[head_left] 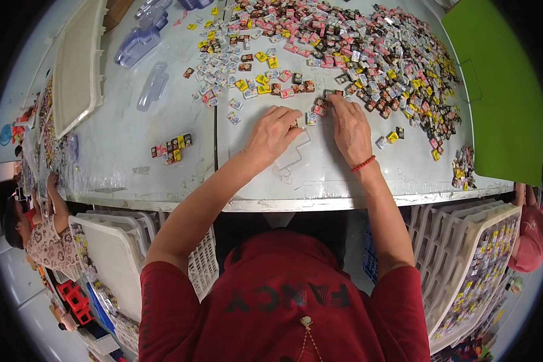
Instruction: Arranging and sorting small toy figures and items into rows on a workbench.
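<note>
My left hand (273, 134) is closed, with a small brown box-shaped piece (294, 123) showing at its fingertips. Just below it lies a clear plastic tray with a stepped outline (292, 158). Over to the right, my right hand (351, 130) has its fingers together, the tips on a small dark box-shaped piece (329, 93). Beside those fingertips a short slanting row of pieces runs down, among them a brown and pink one (321, 104) and a white and blue one (311, 118). The palms and thumb tips are partly hidden.
A large heap of small pink, brown, yellow and white pieces (374, 51) covers the table's far right. A filled block of pieces (171, 149) and clear purple-tinted trays (152, 87) lie left. Stacked white crates (464, 259) stand below the edge; a green board (501, 90) is right. Other people work nearby.
</note>
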The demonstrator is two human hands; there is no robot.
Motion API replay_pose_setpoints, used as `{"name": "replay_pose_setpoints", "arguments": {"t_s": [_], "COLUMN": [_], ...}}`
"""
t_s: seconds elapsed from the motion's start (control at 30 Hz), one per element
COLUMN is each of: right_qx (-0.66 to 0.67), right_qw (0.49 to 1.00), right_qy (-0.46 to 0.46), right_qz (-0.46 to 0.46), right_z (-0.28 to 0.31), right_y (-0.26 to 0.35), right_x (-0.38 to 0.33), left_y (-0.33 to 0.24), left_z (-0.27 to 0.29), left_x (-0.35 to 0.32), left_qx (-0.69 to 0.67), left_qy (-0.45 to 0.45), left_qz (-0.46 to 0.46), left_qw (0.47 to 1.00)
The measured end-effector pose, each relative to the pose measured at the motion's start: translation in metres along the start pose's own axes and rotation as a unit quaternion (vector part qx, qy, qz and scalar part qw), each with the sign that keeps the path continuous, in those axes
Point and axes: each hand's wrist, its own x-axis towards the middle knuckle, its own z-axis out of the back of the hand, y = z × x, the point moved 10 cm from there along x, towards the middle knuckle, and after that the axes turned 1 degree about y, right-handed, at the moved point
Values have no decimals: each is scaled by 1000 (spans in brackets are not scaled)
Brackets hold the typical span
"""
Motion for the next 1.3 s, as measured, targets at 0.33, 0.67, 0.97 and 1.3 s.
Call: {"name": "replay_pose_setpoints", "arguments": {"t_s": [0.33, 0.67, 0.97, 1.3], "right_qx": [30, -62, -79, -83], "right_qw": [999, 994, 989, 987], "right_qy": [12, 83, 119, 108], "right_qz": [-23, 29, 47, 83], "right_z": [6, -5, -12, 0], "right_y": [-20, -26, -23, -18], "right_x": [19, 28, 41, 27], "left_y": [0, 4, 9, -14], "left_z": [-7, -13, -16, 7], "left_x": [14, 25, 33, 0], "left_qx": [-50, -29, -5, 54], "left_qy": [-7, -20, -33, -19], "left_qz": [3, -9, 13, -7], "left_qw": [999, 999, 999, 998]}}
